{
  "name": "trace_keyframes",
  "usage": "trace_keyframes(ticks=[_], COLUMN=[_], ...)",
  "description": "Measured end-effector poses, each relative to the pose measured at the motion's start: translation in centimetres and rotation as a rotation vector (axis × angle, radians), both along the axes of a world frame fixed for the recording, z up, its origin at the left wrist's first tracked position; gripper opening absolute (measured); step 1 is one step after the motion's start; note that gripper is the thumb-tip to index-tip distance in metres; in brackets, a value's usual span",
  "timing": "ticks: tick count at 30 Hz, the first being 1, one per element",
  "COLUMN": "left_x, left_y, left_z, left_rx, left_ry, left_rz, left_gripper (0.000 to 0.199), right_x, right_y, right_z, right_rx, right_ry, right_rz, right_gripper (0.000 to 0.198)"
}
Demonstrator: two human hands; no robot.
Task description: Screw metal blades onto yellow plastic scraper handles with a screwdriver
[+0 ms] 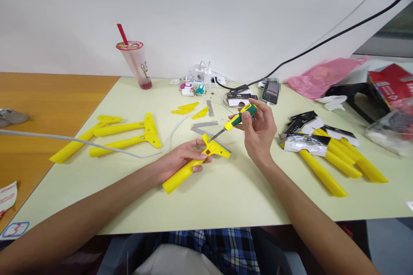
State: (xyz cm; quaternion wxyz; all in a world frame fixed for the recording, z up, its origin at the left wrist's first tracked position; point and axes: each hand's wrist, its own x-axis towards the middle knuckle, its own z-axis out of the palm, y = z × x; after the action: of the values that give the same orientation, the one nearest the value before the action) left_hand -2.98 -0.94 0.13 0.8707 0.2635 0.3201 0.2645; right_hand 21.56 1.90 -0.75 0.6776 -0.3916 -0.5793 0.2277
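My left hand (183, 159) is wrapped round the neck of a yellow scraper (180, 177), tilted with its head up and to the right. A metal blade edge shows along that head. In my right hand (260, 133) is a green and yellow screwdriver (241, 117), gripped by its handle. Its shaft slants down to the left, and the tip meets the scraper's head near a hole. Beyond the hands lie flat metal blades (205, 124) and small yellow plastic pieces (200, 113).
Several yellow scraper bodies (124, 128) lie at left, crossed by a grey-white cable (142, 156). Scrapers with black and white cards (306, 144) are piled at right. A cup with a straw (137, 66), a power strip (201, 78) and a phone (270, 91) stand or lie at the back.
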Motion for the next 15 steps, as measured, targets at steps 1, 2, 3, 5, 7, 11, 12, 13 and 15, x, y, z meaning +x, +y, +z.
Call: trace_keyframes(ticks=[1,2,3,5,7,11,12,13,15], left_x=[0.0,-0.01,-0.02,-0.05,-0.07,-0.06,-0.06,-0.07,-0.08], left_y=[-0.01,-0.03,-0.04,-0.05,-0.04,0.03,0.05,0.06,0.06], left_z=[0.01,-0.01,-0.06,-0.2,-0.35,-0.51,-0.52,-0.52,-0.5], left_rx=[0.001,0.003,0.005,0.009,0.013,0.012,0.009,0.007,0.006], left_ry=[-0.002,-0.008,-0.015,-0.027,-0.032,-0.031,-0.032,-0.033,-0.036], left_rz=[-0.001,-0.003,-0.004,-0.004,-0.004,-0.006,-0.006,-0.005,-0.006], left_gripper=[0.051,0.05,0.049,0.047,0.046,0.045,0.044,0.043,0.042], right_x=[0.07,0.13,0.18,0.24,0.26,0.15,0.09,0.0,-0.21], right_y=[0.06,0.1,0.13,0.15,0.14,-0.03,-0.12,-0.22,-0.45], right_z=[-0.11,-0.19,-0.24,-0.28,-0.27,-0.15,-0.09,-0.01,0.2], right_rx=[0.005,0.006,0.002,-0.003,0.001,0.047,0.064,0.086,0.142], right_ry=[-0.003,-0.006,-0.009,-0.011,-0.011,-0.056,-0.07,-0.082,-0.097], right_rz=[0.002,0.003,0.004,0.003,-0.001,-0.014,-0.017,-0.018,-0.017], right_gripper=[0.038,0.038,0.039,0.04,0.041,0.04,0.04,0.04,0.04])
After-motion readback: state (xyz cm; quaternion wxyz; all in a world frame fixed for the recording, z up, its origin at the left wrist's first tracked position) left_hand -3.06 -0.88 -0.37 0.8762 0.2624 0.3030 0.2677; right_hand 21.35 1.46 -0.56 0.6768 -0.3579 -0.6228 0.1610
